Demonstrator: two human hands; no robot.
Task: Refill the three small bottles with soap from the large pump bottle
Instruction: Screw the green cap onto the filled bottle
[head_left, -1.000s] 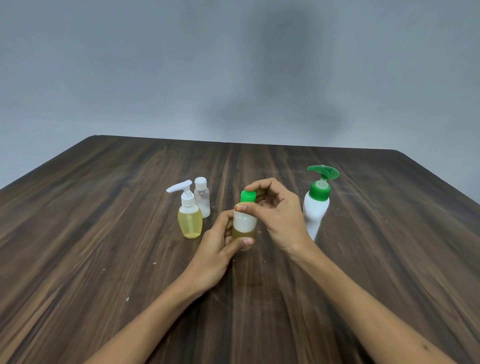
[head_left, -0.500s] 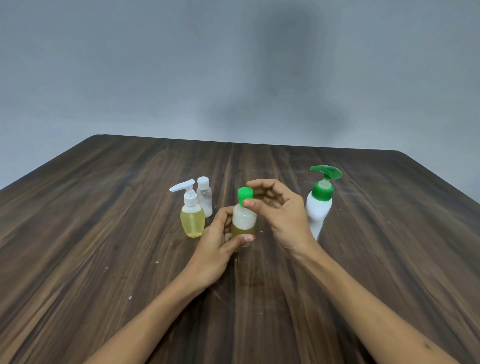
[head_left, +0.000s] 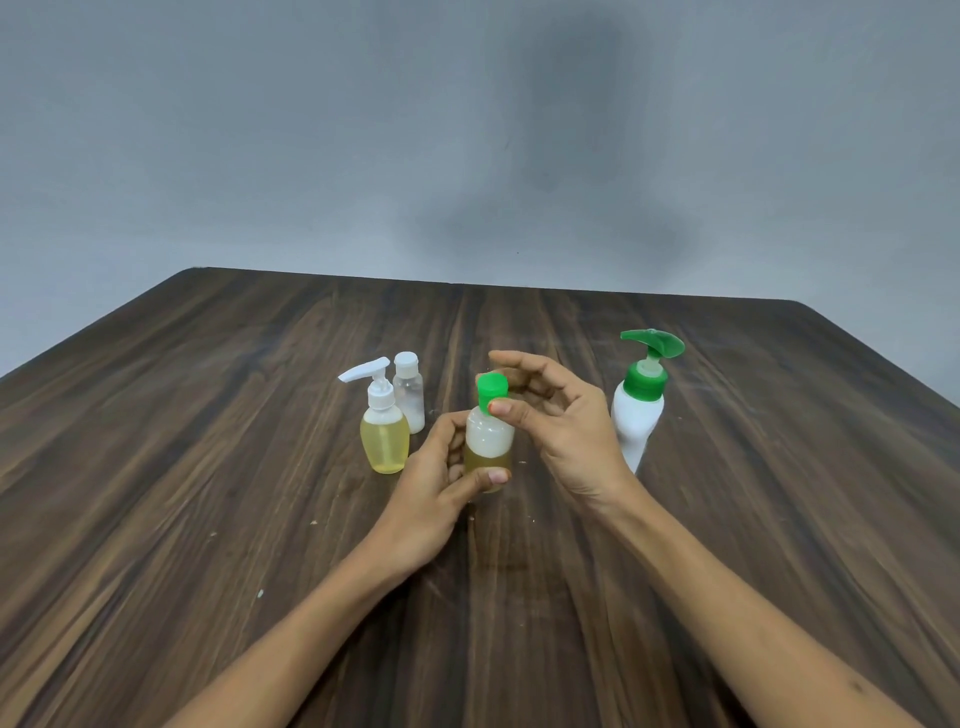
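Observation:
My left hand (head_left: 434, 478) grips a small green-capped bottle (head_left: 487, 441) around its lower body; the bottle stands upright at the table's middle, with yellow soap in its lower part. My right hand (head_left: 561, 421) hovers beside the green cap (head_left: 491, 389), thumb touching the cap's edge, the other fingers spread apart behind it. To the left stand a small white-pump bottle (head_left: 383, 431) full of yellow soap and, right behind it, a small clear bottle (head_left: 409, 395) with a white cap. The large white pump bottle (head_left: 638, 415) with a green pump stands to the right.
The dark wooden table (head_left: 208, 467) stretches wide on all sides, with its far edge against a grey wall (head_left: 467, 130). A few small pale specks lie on the wood near my left forearm.
My right hand's fingers have loosened from pinching the green cap and spread apart; only the thumb stays at the cap. My left hand keeps its hold on the bottle.

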